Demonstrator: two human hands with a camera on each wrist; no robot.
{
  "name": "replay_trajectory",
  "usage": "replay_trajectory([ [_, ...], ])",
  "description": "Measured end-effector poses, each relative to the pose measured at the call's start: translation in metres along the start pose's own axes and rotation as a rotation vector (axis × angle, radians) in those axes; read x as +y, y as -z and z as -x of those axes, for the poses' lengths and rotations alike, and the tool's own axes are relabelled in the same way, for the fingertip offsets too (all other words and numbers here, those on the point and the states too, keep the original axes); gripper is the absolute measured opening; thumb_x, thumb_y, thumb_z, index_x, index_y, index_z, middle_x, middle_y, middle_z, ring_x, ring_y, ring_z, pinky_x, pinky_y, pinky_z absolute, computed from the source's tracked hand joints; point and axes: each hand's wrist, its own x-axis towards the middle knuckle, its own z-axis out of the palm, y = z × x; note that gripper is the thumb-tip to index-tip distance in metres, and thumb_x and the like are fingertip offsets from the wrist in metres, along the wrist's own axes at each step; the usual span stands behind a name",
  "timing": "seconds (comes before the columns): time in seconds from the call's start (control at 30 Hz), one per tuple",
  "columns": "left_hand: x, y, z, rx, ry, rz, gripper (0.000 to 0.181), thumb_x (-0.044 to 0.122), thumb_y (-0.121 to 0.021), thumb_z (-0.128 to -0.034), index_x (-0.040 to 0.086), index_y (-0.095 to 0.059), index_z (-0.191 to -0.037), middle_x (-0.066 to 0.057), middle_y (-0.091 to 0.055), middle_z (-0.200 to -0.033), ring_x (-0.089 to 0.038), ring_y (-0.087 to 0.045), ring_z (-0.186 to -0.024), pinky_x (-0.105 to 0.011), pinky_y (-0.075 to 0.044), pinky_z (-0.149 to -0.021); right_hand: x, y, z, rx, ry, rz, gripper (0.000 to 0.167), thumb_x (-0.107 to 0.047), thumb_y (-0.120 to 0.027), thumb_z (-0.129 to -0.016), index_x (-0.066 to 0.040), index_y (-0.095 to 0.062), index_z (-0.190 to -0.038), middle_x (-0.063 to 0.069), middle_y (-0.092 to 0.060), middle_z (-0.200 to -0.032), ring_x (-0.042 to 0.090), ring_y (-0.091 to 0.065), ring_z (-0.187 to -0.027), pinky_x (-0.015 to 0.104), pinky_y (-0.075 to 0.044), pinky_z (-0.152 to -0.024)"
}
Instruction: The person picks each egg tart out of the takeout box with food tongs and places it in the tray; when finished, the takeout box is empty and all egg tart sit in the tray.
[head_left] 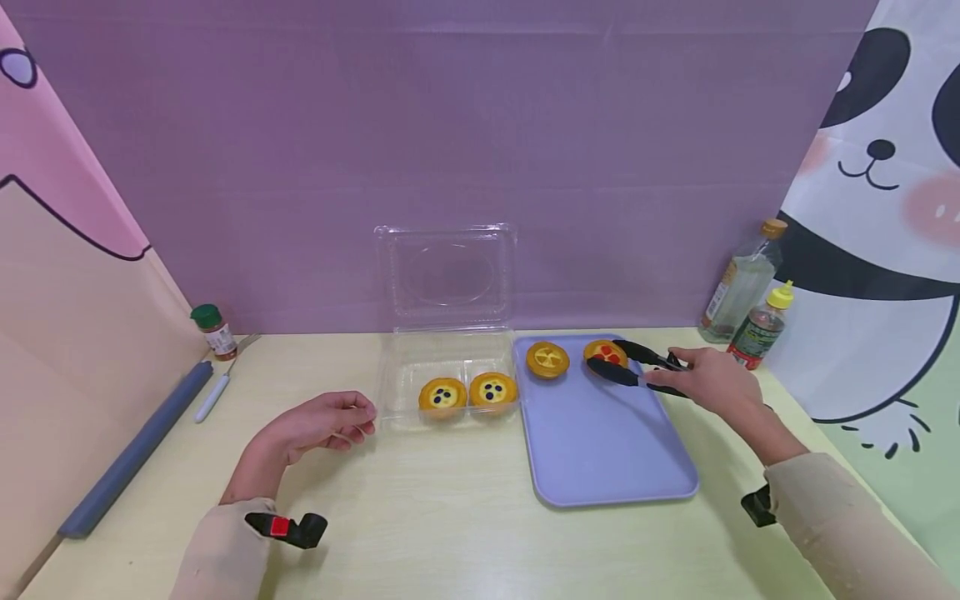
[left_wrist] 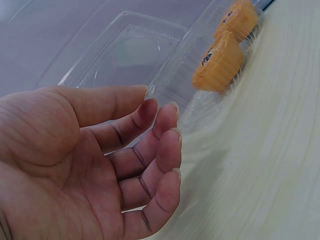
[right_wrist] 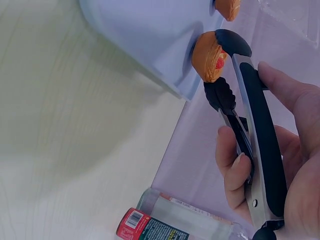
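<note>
"What colours at six o'clock?"
"Golden tarts [head_left: 442, 393], yellow on top, dotted dark blue."
"And toward four?"
"Light purple tray [head_left: 607, 450], black and silver tongs [right_wrist: 262, 135], golden tart [right_wrist: 205, 55] patched with red."
"At twelve?"
"Plain purple cloth [head_left: 480, 108]."
"Toward three?"
"Panda picture [head_left: 870, 225], black and white, pink too."

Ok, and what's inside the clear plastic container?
Two tarts with dark-dotted yellow tops sit side by side in the near part of the container. Whatever lies directly beneath them is covered and can't be seen.
</note>
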Motion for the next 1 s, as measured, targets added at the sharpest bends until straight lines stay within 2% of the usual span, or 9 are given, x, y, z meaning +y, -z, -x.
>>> replay_trajectory([
  [0.43, 0.000, 0.000, 0.000, -0.001, -0.002, 0.000, 0.032, 0.028, -0.056, -0.1028, -0.001, -0.055, -0.115, -0.007, -0.063, -0.099, -0.021, -0.060, -0.090, -0.032, -0.051, -0.079, 0.001, -0.001, -0.003, 0.005, -0.003, 0.001, 0.102, -0.080, -0.061, -0.078, -0.009, -0.044, -0.150, 0.022, -0.066, -0.124, 0.030, -0.065, -0.091, 0.035, -0.040, -0.052],
  [0.53, 0.000, 0.000, 0.000, -0.003, -0.003, -0.002, 0.032, 0.028, -0.056, -0.1028, -0.001, -0.055, -0.115, -0.008, -0.063, -0.100, -0.021, -0.060, -0.090, -0.032, -0.051, -0.079, 0.000, 0.001, -0.002, -0.003, -0.007, -0.006, 0.104, -0.079, -0.062, -0.078, -0.008, -0.043, -0.151, 0.019, -0.070, -0.112, 0.028, -0.064, -0.086, 0.035, -0.039, -0.052],
  [0.63, 0.000, 0.000, 0.000, -0.004, -0.003, -0.004, 0.032, 0.028, -0.056, -0.1029, -0.001, -0.055, -0.115, -0.007, -0.063, -0.100, -0.021, -0.060, -0.090, -0.032, -0.051, -0.079, -0.002, 0.004, -0.002, -0.003, -0.007, -0.018, 0.105, -0.079, -0.063, -0.077, -0.007, -0.042, -0.151, 0.011, -0.070, -0.092, 0.023, -0.062, -0.079, 0.034, -0.039, -0.052],
  [0.7, 0.000, 0.001, 0.000, -0.005, -0.004, -0.004, 0.031, 0.028, -0.056, -0.1029, -0.001, -0.055, -0.115, -0.006, -0.063, -0.099, -0.021, -0.060, -0.090, -0.032, -0.051, -0.079, -0.002, 0.006, -0.002, 0.000, -0.006, -0.021, 0.105, -0.079, -0.063, -0.077, -0.007, -0.042, -0.151, 0.007, -0.069, -0.085, 0.021, -0.062, -0.077, 0.033, -0.039, -0.052],
  [0.8, 0.001, 0.001, 0.001, -0.005, -0.006, -0.002, 0.031, 0.027, -0.056, -0.1029, -0.002, -0.055, -0.115, -0.006, -0.063, -0.099, -0.021, -0.060, -0.090, -0.032, -0.051, -0.079, -0.002, 0.010, -0.001, 0.003, -0.002, -0.018, 0.106, -0.079, -0.063, -0.078, -0.007, -0.041, -0.152, 0.003, -0.070, -0.080, 0.018, -0.063, -0.076, 0.033, -0.041, -0.053],
  [1.0, 0.001, 0.000, 0.001, -0.007, -0.007, -0.003, 0.031, 0.027, -0.056, -0.1029, -0.002, -0.055, -0.115, -0.007, -0.063, -0.100, -0.021, -0.060, -0.090, -0.032, -0.051, -0.080, -0.002, 0.014, 0.001, -0.014, -0.004, -0.018, 0.105, -0.078, -0.063, -0.079, -0.006, -0.039, -0.152, 0.003, -0.069, -0.078, 0.018, -0.063, -0.076, 0.032, -0.040, -0.054],
])
